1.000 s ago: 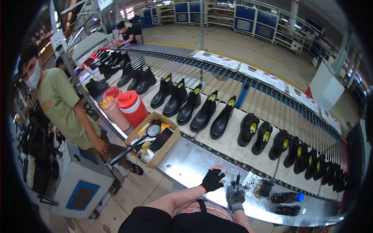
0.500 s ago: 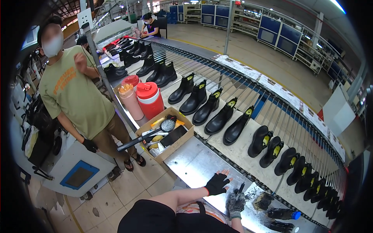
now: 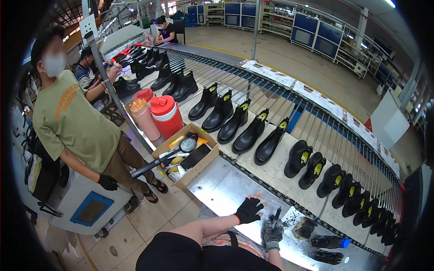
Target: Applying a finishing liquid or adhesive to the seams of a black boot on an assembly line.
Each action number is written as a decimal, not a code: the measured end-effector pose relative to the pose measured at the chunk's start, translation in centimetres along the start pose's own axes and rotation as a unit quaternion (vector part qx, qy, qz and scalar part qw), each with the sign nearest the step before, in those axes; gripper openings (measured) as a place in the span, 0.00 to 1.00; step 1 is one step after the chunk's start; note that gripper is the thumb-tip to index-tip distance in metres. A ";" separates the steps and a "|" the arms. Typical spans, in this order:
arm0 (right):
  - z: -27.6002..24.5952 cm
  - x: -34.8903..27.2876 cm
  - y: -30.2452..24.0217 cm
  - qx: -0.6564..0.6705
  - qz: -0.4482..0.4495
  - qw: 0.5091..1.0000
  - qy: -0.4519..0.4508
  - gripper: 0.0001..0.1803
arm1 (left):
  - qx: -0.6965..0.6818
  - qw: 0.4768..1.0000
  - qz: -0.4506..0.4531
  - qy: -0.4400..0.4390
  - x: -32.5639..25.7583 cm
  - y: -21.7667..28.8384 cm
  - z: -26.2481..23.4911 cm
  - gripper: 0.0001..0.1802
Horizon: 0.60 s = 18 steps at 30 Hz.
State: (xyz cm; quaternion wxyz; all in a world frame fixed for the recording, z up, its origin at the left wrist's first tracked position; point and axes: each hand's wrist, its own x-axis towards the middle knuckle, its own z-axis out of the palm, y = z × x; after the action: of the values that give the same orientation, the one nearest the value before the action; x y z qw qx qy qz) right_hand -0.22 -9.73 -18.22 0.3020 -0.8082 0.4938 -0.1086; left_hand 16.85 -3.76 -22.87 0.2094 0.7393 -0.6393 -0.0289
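Two hands show in the head view, both nearer the wearer than the cardboard box [image 3: 201, 165] and to its right. The left hand [image 3: 249, 211], in a black fingerless glove, has its fingers spread over the metal table [image 3: 217, 180] and holds nothing that can be seen; whether the palm touches the metal I cannot tell. The right hand [image 3: 272, 234], in a grey knit glove, has its fingers curled around one slim dark tool [image 3: 277, 213]. That tool lies right of the box, its long axis running away from the wearer, the visible end pointing toward the boots and leaning slightly right; its lower end is hidden by the glove.

Farther right of the box are one dark-stained pad [image 3: 305, 228] and two dark bottles lying side by side, one a blue-capped bottle [image 3: 327, 242]. Five upright black boots [image 3: 233, 128] stand in a row beyond the box and to its right; at least eight tipped-over boots [image 3: 326, 184] continue that row. One hairbrush [image 3: 188, 144] lies in the box, handle jutting past its left wall. Just behind the box stand one red-and-white jug [image 3: 167, 119] and one pink bottle [image 3: 147, 121].
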 end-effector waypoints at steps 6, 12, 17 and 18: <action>0.1 0.2 -0.1 -0.020 0.000 1.000 -0.013 0.18 | -0.010 1.000 -0.010 -0.026 0.0 0.0 -0.3 0.32; 0.0 0.3 -0.4 -0.027 -0.024 0.999 -0.009 0.35 | -0.011 1.000 -0.010 -0.019 -0.1 -0.1 -0.2 0.32; -0.4 0.2 -1.0 -0.012 -0.029 0.999 -0.013 0.36 | -0.003 1.000 -0.004 -0.002 -0.1 -0.4 0.2 0.33; -0.6 0.2 -1.3 0.007 -0.004 1.000 -0.016 0.30 | -0.004 1.000 -0.005 -0.004 -0.1 -0.4 0.2 0.33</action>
State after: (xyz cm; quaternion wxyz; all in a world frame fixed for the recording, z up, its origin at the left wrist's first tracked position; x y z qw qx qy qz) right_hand 0.54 -9.68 -17.02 0.3149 -0.8098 0.4846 -0.1009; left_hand 17.12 -3.69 -23.16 0.2092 0.7415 -0.6365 -0.0354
